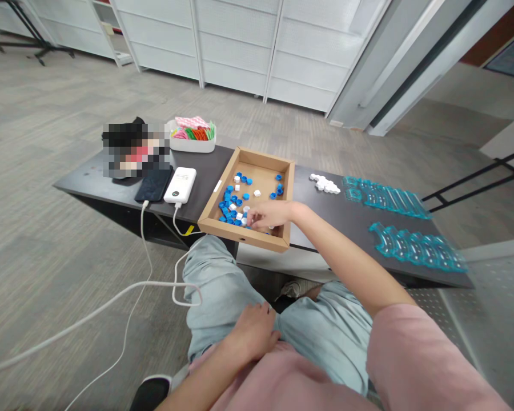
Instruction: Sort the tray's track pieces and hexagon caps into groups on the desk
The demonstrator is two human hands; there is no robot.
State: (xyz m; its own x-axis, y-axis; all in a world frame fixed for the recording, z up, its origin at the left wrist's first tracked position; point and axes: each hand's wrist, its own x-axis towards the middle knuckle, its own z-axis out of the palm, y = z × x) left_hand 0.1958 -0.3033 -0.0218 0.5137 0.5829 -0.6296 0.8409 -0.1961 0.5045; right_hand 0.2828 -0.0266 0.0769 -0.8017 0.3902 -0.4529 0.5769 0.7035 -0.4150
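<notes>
My right hand (270,214) reaches into a shallow cardboard box (225,229), over its near side. Its bent fingers look a little apart, close to a white piece (246,210) among the small loose pieces. No piece is plainly held. Blue cap-like pieces (228,197) and smaller white ones (257,193) lie scattered in the box, mostly toward its left and near side. On my lap rests my left hand (257,328), palm down with loosely bent fingers, holding nothing.
On the dark table stand a white tray (195,147) of colourful items, a phone (155,184) and a cabled white power bank (180,185). Right of the box are joined white pieces (324,183) and clear teal plastic pieces (415,248). White cables (124,291) cross at left.
</notes>
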